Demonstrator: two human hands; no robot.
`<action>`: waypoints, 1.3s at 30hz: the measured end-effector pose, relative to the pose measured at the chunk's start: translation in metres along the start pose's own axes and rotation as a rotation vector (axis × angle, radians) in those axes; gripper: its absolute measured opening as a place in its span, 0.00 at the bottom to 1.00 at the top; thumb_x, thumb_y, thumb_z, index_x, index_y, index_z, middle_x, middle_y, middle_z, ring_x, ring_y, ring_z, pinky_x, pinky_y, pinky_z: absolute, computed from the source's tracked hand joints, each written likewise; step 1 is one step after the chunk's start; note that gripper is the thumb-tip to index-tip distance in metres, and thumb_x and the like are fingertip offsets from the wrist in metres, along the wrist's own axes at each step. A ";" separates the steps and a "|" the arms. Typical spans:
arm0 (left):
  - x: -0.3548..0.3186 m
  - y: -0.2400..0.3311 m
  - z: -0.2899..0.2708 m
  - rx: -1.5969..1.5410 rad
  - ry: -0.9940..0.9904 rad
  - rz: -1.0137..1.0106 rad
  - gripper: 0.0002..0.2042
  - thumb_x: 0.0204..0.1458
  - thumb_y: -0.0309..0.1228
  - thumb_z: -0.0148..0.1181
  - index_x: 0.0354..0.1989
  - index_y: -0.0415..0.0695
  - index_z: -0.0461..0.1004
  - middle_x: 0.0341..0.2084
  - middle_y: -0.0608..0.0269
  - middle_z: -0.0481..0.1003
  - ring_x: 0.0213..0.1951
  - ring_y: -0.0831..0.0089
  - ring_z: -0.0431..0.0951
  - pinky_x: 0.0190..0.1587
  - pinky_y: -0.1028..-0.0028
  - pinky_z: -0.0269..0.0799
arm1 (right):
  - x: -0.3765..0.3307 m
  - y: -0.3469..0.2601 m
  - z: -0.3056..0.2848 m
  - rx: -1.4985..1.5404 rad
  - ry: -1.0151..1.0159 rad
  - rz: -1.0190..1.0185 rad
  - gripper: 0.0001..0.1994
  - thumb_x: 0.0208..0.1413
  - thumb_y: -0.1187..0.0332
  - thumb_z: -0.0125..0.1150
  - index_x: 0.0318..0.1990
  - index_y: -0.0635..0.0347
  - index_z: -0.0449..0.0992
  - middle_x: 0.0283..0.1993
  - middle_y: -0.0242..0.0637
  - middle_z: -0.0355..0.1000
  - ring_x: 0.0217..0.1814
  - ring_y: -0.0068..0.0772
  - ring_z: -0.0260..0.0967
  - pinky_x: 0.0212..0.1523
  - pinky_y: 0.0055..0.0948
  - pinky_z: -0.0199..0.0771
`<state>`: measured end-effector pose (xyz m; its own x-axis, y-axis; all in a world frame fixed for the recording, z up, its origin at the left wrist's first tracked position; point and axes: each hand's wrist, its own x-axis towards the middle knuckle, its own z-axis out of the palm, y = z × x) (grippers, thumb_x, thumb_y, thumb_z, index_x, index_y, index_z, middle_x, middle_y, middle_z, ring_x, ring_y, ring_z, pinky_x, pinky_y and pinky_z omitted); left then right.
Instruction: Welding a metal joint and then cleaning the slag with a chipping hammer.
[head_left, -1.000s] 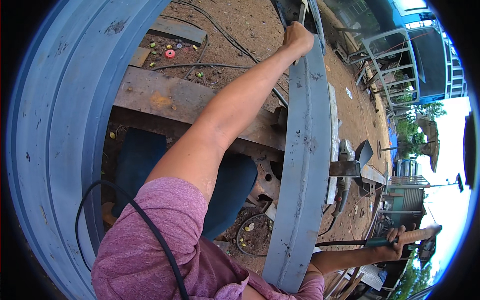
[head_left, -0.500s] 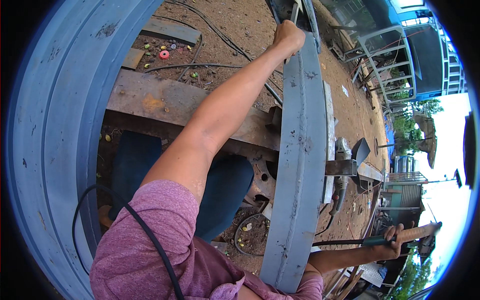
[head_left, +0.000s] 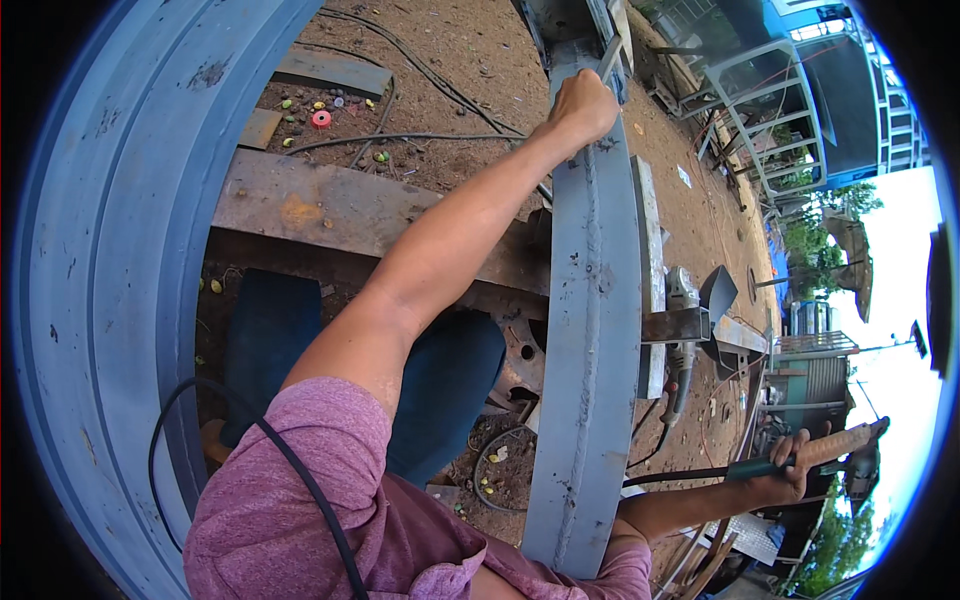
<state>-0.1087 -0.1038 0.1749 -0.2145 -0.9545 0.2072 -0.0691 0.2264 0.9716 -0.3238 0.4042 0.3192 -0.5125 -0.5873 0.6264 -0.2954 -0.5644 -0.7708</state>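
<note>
Dirt yard below, left hand (head_left: 582, 103) fisted on grey steel beam (head_left: 588, 330), right hand (head_left: 790, 468) wrapped around wooden-handled tool (head_left: 838, 447)

Open gap between the curved blue steel ring (head_left: 110, 300) and the welded grey beam (head_left: 590, 330). Rusty crossplate (head_left: 330, 215) and an angle grinder (head_left: 682, 340) right of beam block passage.

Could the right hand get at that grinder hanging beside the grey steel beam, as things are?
Probably not right away. The right hand is stretched out to the side, its grip full with a tool handle. The grinder hangs by the grey steel beam, with nothing visibly blocking it, but the hand would need emptying first.
</note>
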 end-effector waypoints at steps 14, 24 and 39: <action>0.008 0.004 -0.006 -0.428 0.350 -0.265 0.11 0.58 0.26 0.48 0.35 0.27 0.73 0.28 0.40 0.78 0.21 0.54 0.80 0.18 0.62 0.75 | -0.007 -0.006 0.021 -0.020 0.091 -0.041 0.48 0.31 0.76 0.52 0.70 0.67 0.47 0.35 0.44 0.60 0.19 0.28 0.59 0.20 0.20 0.63; -0.010 0.021 -0.022 -0.385 0.216 -0.286 0.12 0.59 0.27 0.49 0.39 0.26 0.72 0.33 0.36 0.78 0.31 0.47 0.83 0.30 0.57 0.80 | -0.005 -0.006 0.024 -0.051 0.003 -0.032 0.49 0.32 0.73 0.51 0.71 0.67 0.45 0.36 0.43 0.57 0.21 0.27 0.58 0.24 0.21 0.62; -0.005 0.014 -0.009 -0.421 0.198 -0.350 0.11 0.56 0.24 0.49 0.39 0.25 0.71 0.35 0.37 0.77 0.29 0.50 0.82 0.22 0.59 0.77 | -0.010 -0.006 0.040 -0.116 0.037 -0.059 0.49 0.32 0.69 0.52 0.71 0.69 0.44 0.36 0.44 0.59 0.20 0.25 0.58 0.22 0.18 0.63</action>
<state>-0.0995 -0.0981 0.1884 -0.0599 -0.9859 -0.1560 0.2985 -0.1669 0.9397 -0.2847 0.3901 0.3221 -0.5200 -0.5324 0.6680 -0.4162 -0.5250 -0.7424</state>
